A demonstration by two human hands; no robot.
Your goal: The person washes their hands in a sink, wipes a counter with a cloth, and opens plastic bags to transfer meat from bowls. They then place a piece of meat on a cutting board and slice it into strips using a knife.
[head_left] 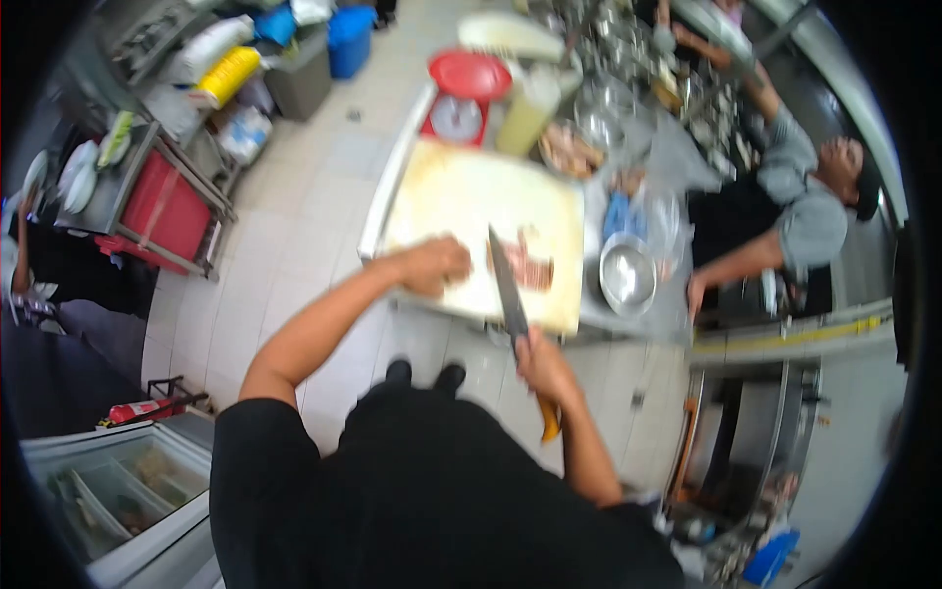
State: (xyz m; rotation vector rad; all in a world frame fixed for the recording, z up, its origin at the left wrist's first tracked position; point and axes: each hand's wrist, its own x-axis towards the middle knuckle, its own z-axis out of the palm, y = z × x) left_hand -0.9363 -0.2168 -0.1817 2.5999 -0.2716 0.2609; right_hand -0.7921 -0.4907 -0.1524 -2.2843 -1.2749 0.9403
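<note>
A large pale cutting board lies on the steel counter in front of me. My left hand rests as a loose fist on the board's near edge, and nothing shows in it. My right hand grips the orange handle of a big kitchen knife, whose dark blade points away from me over the board. A small pile of reddish meat pieces lies on the board just right of the blade.
A steel bowl sits right of the board, a red kitchen scale beyond it, and more bowls and containers behind. Another person in grey leans on the counter's right side. A red cart and a chest freezer stand at left.
</note>
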